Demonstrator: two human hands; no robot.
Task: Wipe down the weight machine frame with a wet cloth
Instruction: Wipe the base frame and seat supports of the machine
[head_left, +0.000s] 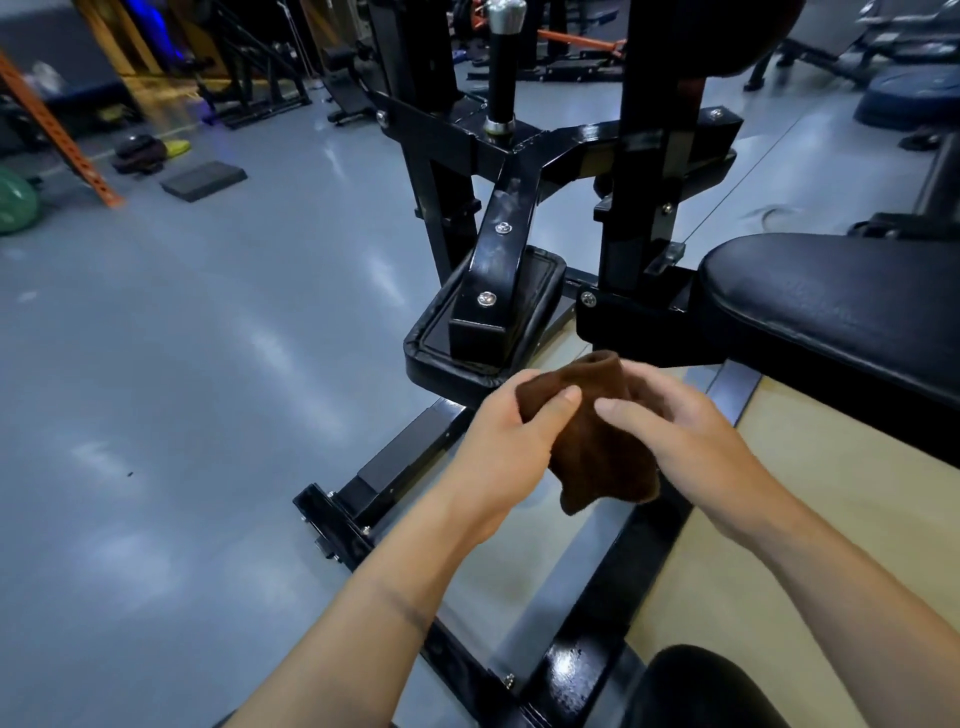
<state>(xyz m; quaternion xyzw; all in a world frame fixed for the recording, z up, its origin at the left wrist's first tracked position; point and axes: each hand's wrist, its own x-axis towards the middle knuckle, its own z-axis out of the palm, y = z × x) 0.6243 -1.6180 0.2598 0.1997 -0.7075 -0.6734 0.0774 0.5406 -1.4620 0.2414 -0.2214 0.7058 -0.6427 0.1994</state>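
**Both hands bunch the cloth above the machine's base**

Nearest the camera, two bare forearms reach forward over the black floor rails of the weight machine frame. Left hand pinches the upper left corner of the brown cloth between thumb and curled fingers; right hand grips the cloth's right side, thumb laid across the front. Between them the cloth hangs crumpled, its lower corner drooping free above a wet-looking rail, touching no part of the machine.

Just beyond the hands lies a black padded footplate, with an angled frame arm bolted down onto it by two silver bolts. To the right sits the padded seat of the bench, black and textured. Farther back, frame uprights rise around a black post with a chrome knob.

Across the grey floor to the left lie a dark flat mat, a green ball and an orange perforated beam. No containers show clearly.
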